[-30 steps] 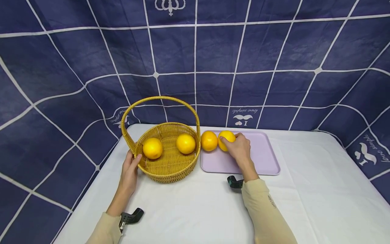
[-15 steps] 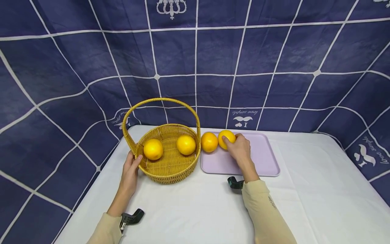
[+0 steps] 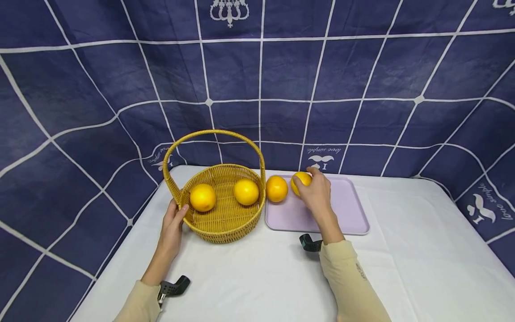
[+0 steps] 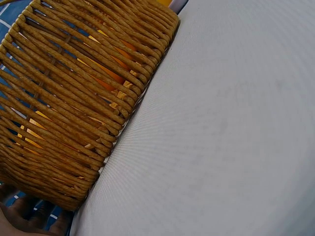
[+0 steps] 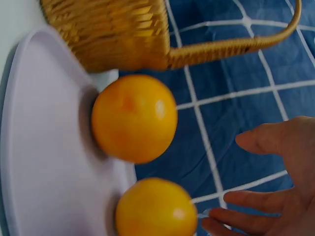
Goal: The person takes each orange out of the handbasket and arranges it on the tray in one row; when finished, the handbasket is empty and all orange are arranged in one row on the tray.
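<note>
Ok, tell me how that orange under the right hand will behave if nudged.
The round yellow-orange fruit probably rolls easily across the smooth flat lilac plastic tray. Its skin looks firm, so it is likely not fragile.

Both arms wear long, close-fitting cream sleeves (image 3: 346, 277) ending at the wrists, leaving the hands bare. The right sleeve carries small dark lettering along the forearm. A black camera mount (image 3: 174, 286) is strapped at each wrist.
</note>
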The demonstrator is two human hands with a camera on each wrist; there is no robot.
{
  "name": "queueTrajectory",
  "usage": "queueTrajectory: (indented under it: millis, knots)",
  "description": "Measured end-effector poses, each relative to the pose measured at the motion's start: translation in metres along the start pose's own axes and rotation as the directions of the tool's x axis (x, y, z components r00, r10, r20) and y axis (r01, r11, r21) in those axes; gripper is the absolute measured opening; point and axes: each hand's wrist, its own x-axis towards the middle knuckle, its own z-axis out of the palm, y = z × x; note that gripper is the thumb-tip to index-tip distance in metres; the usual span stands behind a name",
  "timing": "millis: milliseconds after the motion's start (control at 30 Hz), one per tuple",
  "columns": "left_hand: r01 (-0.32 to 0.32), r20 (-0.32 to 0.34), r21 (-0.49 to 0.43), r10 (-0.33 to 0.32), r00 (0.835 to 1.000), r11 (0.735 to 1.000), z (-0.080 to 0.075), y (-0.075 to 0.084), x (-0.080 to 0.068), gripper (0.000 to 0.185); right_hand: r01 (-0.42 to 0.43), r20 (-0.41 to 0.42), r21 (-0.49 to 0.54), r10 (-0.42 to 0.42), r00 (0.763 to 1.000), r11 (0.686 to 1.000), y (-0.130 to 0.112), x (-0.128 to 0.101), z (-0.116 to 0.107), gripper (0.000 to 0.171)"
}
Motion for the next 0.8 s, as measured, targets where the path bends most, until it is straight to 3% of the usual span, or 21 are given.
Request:
queueTrajectory:
  millis: [133,400,800]
  knots:
    - [-0.006,0.003,0.007,0.006,1.000,1.000,0.000,0.000,0.000,0.060,0.055,0.008,0.048,-0.055,0.998,0.997,-0.016,-0.007,-0.001,0.058]
    - [0.002,0.001,0.017,-0.002,1.000,1.000,0.000,0.001,-0.001,0.060,0.116,0.142,0.124,-0.134,0.981,0.985,-0.050,-0.026,-0.002,0.053]
    - [0.014,-0.012,0.018,-0.013,1.000,1.000,0.000,0.001,0.000,0.060,0.112,0.265,0.229,-0.173,0.949,0.967,-0.074,-0.045,0.007,0.047]
